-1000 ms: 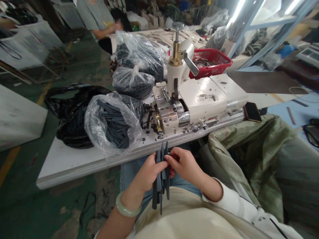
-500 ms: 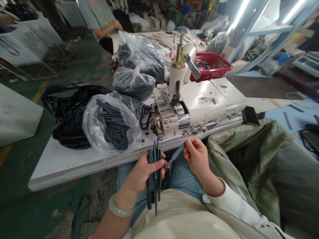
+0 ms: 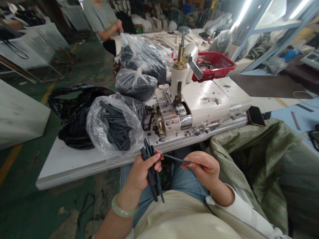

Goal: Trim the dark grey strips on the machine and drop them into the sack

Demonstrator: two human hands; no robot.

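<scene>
My left hand (image 3: 142,173) is closed round a bundle of dark grey strips (image 3: 151,172), held upright over my lap. My right hand (image 3: 202,166) pinches one single dark strip (image 3: 174,158) by its end; the strip lies level and points left toward the bundle. Both hands hang just below the front edge of the white table (image 3: 74,162). Straight ahead on the table stands a cream machine (image 3: 189,103) with a brass-topped post.
A clear bag of dark strips (image 3: 114,124) lies left of the machine, with a black bag (image 3: 74,113) behind it and tied bags (image 3: 139,66) farther back. A red basket (image 3: 211,63) stands behind the machine. A phone (image 3: 256,116) and a green sack (image 3: 259,159) are at right. Another person (image 3: 104,23) works at the far table.
My right hand has pulled one strip out of the bundle, drawn it to the right and turned it level. The left hand tilted the bundle slightly.
</scene>
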